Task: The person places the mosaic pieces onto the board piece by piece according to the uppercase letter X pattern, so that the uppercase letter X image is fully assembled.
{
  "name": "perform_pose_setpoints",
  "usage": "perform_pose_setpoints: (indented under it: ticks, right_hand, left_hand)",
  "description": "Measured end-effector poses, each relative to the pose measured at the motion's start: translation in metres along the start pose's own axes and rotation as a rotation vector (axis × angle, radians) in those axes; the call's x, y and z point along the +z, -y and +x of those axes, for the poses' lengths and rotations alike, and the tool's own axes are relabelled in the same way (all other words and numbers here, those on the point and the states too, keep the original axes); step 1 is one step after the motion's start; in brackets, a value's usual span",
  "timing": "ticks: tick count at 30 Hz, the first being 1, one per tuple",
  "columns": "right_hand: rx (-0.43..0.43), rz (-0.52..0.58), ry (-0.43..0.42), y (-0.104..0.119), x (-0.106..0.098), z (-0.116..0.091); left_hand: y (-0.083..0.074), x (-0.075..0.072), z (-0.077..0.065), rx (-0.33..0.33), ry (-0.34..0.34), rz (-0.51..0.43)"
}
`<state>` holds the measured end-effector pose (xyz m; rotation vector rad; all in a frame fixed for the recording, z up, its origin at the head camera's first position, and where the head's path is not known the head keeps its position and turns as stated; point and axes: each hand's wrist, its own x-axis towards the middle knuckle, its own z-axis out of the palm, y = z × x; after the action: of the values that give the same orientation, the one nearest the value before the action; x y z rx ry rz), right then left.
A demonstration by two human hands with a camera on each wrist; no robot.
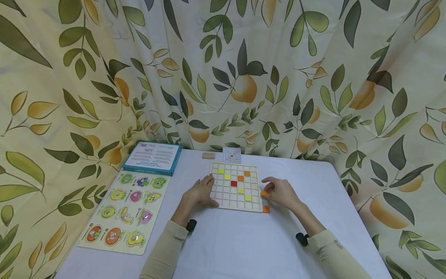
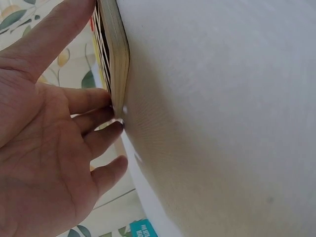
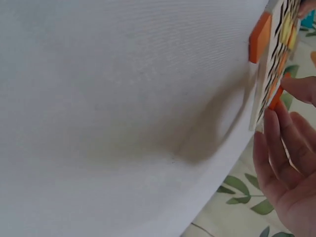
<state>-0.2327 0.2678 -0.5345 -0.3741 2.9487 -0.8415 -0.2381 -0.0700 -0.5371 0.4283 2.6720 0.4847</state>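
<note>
A pale square grid board [image 1: 223, 197] lies mid-table, holding several yellow tiles, two orange tiles and one red tile [image 1: 234, 183] along crossing diagonals. My left hand [image 1: 199, 193] rests against its left side, the thumb near the front corner; in the left wrist view the fingers touch the board's edge [image 2: 120, 59]. Between thumb and fingertips, my right hand [image 1: 283, 193] pinches an orange tile [image 1: 264, 193] at the board's right edge. Another orange tile [image 1: 266, 209] lies on the cloth beside the front right corner.
Behind the board stand a small pattern card [image 1: 231, 155] and a wooden block [image 1: 208, 155]. To the left lie a board of fruit and vegetable pictures [image 1: 150, 209] and a teal box [image 1: 151, 157]. A patterned curtain [image 1: 240, 116] borders the white-covered table.
</note>
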Motion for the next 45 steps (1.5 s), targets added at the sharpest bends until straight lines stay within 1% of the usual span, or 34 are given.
perform_pose_setpoints:
  ticks: [4, 10, 18, 23, 29, 32, 38, 45]
  right_hand:
    - [-0.031, 0.031, -0.018, 0.006, -0.002, 0.002]
    - [-0.067, 0.094, -0.032, 0.021, 0.001, 0.007]
    - [-0.081, 0.148, -0.024, 0.037, 0.013, 0.016]
    - [-0.070, 0.178, -0.018, 0.046, 0.023, 0.023]
    - [-0.093, 0.204, -0.021, 0.059, 0.034, 0.031]
    - [-0.112, 0.198, -0.020, 0.067, 0.038, 0.037]
    - [-0.145, 0.179, -0.020, 0.079, 0.047, 0.046]
    - [-0.154, 0.165, 0.013, 0.086, 0.056, 0.050]
  left_hand:
    - [0.000, 0.000, 0.000, 0.004, -0.003, 0.002]
    - [-0.001, -0.002, -0.001, -0.003, 0.003, -0.006]
    - [-0.001, -0.002, -0.002, -0.006, 0.009, -0.029]
    - [0.000, 0.000, 0.000, 0.003, 0.009, -0.024]
    - [0.003, -0.001, 0.000, 0.014, 0.015, -0.007]
    - [0.005, -0.003, 0.002, 0.011, 0.015, 0.012]
    - [0.005, -0.006, 0.004, 0.011, 0.022, 0.015]
    - [0.003, -0.003, 0.002, 0.011, 0.034, 0.029]
